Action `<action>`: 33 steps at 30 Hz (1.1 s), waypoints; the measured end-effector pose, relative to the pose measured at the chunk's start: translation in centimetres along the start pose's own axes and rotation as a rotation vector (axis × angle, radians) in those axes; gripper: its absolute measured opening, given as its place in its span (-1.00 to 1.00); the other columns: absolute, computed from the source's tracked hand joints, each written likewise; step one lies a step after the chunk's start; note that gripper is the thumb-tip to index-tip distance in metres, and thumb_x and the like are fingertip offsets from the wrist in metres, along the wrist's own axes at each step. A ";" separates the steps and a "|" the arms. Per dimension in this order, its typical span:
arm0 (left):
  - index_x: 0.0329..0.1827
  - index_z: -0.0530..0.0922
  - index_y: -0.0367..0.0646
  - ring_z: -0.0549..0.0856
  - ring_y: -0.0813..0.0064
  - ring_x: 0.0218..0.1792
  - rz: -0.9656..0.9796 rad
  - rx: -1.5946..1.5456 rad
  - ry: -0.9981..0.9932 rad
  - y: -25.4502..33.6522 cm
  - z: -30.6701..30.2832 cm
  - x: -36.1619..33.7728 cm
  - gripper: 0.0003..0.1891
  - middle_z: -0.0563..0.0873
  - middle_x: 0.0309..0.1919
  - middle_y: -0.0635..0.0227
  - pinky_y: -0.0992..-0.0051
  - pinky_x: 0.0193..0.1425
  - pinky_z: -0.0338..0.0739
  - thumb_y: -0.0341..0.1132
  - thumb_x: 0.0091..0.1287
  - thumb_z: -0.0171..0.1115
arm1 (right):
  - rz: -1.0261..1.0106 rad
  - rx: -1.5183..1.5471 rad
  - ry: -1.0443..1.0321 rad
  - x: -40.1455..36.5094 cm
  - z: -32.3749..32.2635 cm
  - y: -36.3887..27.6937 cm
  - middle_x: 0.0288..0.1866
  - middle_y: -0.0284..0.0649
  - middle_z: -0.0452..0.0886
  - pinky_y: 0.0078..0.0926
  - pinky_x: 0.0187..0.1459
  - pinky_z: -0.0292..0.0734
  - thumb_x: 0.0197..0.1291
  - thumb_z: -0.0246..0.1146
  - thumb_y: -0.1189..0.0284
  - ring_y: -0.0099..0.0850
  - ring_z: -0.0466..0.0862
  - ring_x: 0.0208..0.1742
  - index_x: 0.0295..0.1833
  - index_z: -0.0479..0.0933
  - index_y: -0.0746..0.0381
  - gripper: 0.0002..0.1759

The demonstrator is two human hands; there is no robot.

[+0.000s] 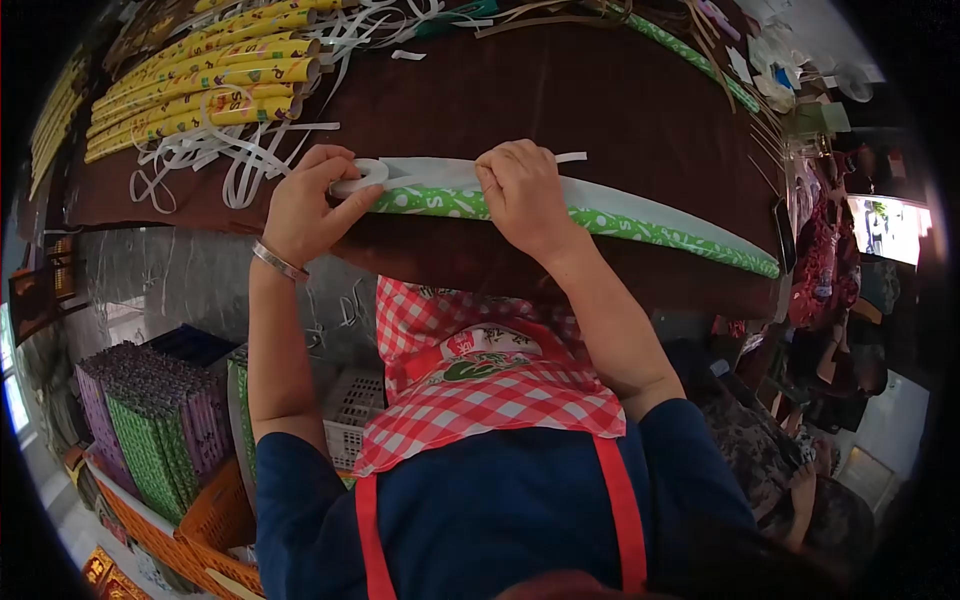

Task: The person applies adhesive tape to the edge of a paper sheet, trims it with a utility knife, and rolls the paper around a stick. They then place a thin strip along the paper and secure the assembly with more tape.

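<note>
A long green sheet (640,228) with white printed shapes lies along the table's near edge, its white reverse side (435,172) partly showing. My left hand (308,200) is closed around a white roll of tape (372,176) at the sheet's left end, thumb and fingers gripping it. My right hand (525,195) is closed on the middle of the sheet, with the fingers curled over its far edge. A short white strip end (571,157) sticks out just right of those fingers. What lies under the right fingers is hidden.
Yellow printed rolls (215,75) and loose white strips (240,165) lie on the brown-covered table (450,100) at left. Another green roll (690,55) lies at the far right. Below left, an orange basket (215,500) holds green and purple bundles. Another person's hand (803,485) shows at right.
</note>
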State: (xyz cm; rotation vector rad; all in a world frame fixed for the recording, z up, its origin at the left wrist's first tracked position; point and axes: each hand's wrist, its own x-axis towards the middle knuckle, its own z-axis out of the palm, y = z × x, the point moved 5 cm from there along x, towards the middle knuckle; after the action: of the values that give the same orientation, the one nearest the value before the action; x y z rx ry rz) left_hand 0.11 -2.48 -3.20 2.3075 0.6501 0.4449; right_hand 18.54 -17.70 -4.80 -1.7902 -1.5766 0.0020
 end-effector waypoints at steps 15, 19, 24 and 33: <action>-0.48 0.55 -0.20 0.63 0.24 -0.30 0.061 0.351 0.135 -0.1 -0.1 0.9 -0.61 0.62 -0.34 0.35 0.26 -0.27 0.52 -0.02 0.12 0.41 | -0.023 -0.160 -0.060 0.5 0.5 0.2 -0.29 -0.28 0.59 -0.25 0.03 0.30 0.22 0.17 0.45 -0.27 0.55 -0.13 -0.28 0.52 0.19 -0.93; -0.50 0.54 -0.17 0.61 0.25 -0.30 0.050 0.392 0.146 -0.3 -0.3 1.0 -0.57 0.62 -0.34 0.37 0.27 -0.26 0.51 0.03 0.04 0.46 | -0.026 -0.171 -0.068 0.6 0.6 0.3 -0.29 -0.29 0.60 -0.24 0.05 0.30 0.23 0.16 0.44 -0.27 0.55 -0.12 -0.29 0.53 0.19 -0.92; -0.49 0.54 -0.16 0.62 0.26 -0.26 0.039 0.429 0.162 -0.5 -0.2 1.3 -0.60 0.62 -0.32 0.40 0.25 -0.24 0.50 0.00 0.03 0.47 | -0.016 -0.191 -0.089 0.7 0.7 0.4 -0.28 -0.31 0.60 -0.22 0.08 0.29 0.23 0.16 0.43 -0.28 0.55 -0.12 -0.29 0.54 0.17 -0.91; -0.48 0.55 -0.14 0.64 0.27 -0.22 0.032 0.483 0.191 -0.5 -0.5 2.0 -0.64 0.63 -0.27 0.40 0.26 -0.14 0.52 -0.05 0.00 0.47 | -0.005 -0.211 -0.112 0.8 0.9 0.6 -0.29 -0.31 0.60 -0.18 0.14 0.27 0.24 0.15 0.41 -0.29 0.54 -0.10 -0.31 0.54 0.16 -0.89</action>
State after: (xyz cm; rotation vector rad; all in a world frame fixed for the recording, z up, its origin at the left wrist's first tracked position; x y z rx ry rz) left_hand 1.37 -0.75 -2.96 2.7542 0.8928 0.5785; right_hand 18.85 -16.52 -5.42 -1.9777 -1.7137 -0.0704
